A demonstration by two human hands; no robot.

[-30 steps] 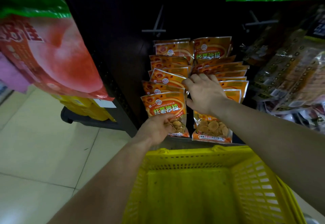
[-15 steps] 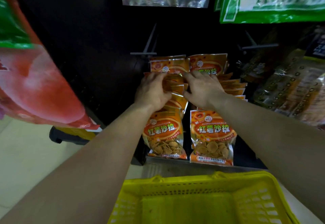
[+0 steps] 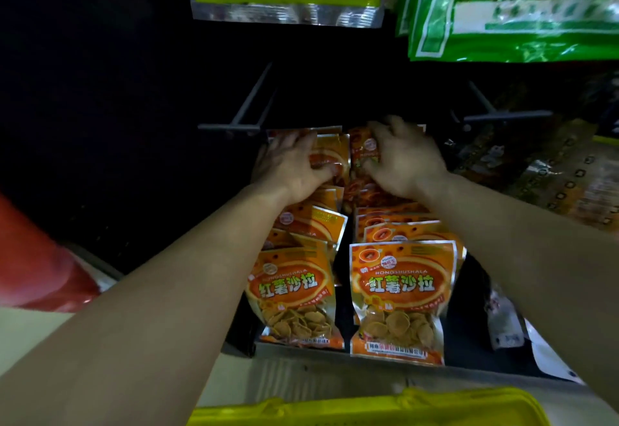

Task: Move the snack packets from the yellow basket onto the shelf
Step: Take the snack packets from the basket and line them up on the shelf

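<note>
Two rows of orange snack packets stand on the dark shelf [image 3: 475, 335], with a left front packet [image 3: 294, 295] and a right front packet [image 3: 400, 295] facing me. My left hand [image 3: 289, 164] reaches to the back of the left row, fingers curled round a rear packet [image 3: 330, 157]. Over the back of the right row, my right hand [image 3: 407, 157] grips a rear packet [image 3: 363, 151]. Only the rim of the yellow basket [image 3: 368, 407] shows at the bottom edge; its inside is out of view.
Green and yellow-green bags [image 3: 516, 7] hang above the shelf. Metal peg hooks [image 3: 248, 107] stick out just behind the packets. Brown packaged goods [image 3: 549, 171] fill the shelf to the right. A red bag [image 3: 43, 271] hangs at the left over the pale floor.
Both hands have moved further back along the two rows, from the middle packets to the rearmost ones. The view has tilted up, so less of the basket shows.
</note>
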